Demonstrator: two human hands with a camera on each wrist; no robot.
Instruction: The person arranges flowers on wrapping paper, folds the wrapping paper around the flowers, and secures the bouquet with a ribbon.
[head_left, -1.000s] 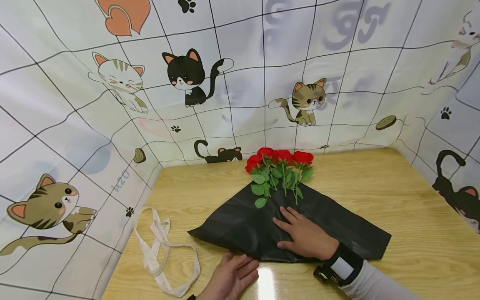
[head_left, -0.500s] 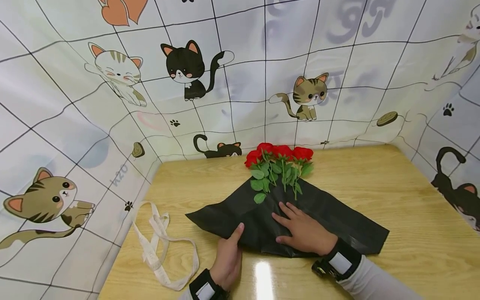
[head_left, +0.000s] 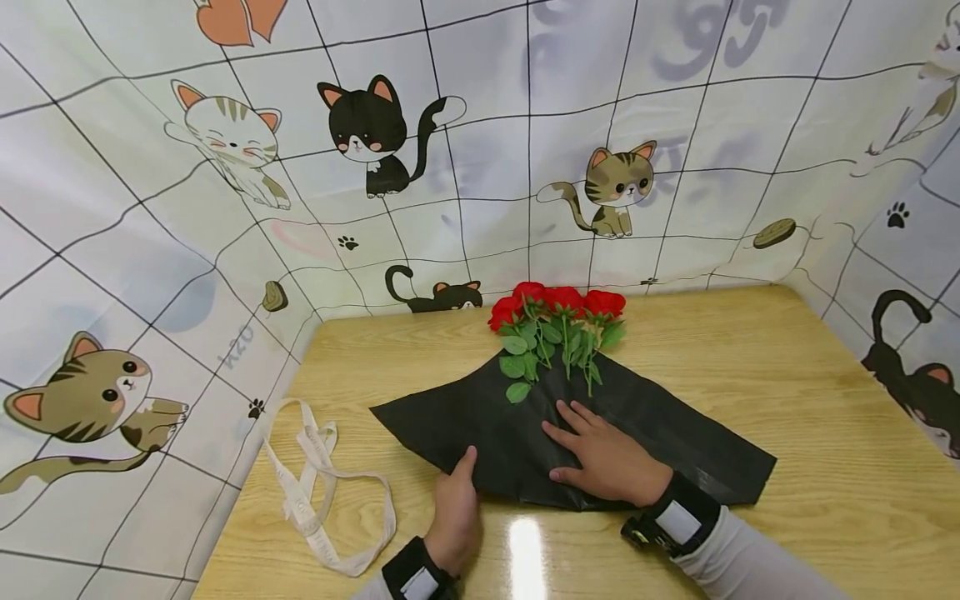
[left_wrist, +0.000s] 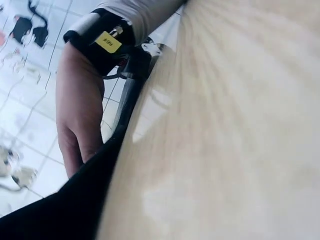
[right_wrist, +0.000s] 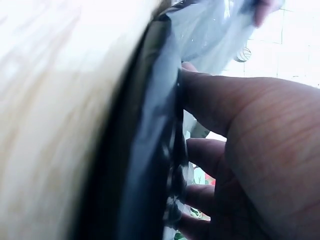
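Observation:
A sheet of black wrapping paper (head_left: 517, 450) lies folded over the lower stems of several red roses (head_left: 558, 302) with green leaves (head_left: 528, 354). My left hand (head_left: 456, 508) holds the sheet's near left edge, thumb on top and the other fingers hidden underneath. That left flap rises off the table, its corner pointing left. My right hand (head_left: 611, 458) rests on the middle of the paper with its fingers spread, just below the stems. In the right wrist view, the fingertips of my right hand (right_wrist: 265, 130) press against the shiny black sheet.
A loose, tangled white ribbon (head_left: 322, 475) with faint lettering lies left of the paper on the wooden table (head_left: 720, 350). Cat-patterned cloth (head_left: 495, 167) covers the walls at the back and both sides. Each wrist wears a black strap (head_left: 686, 512).
My left hand has gone from palm up beneath the near edge to gripping it thumb-on-top, and the left flap has lifted. My right hand stays on the paper.

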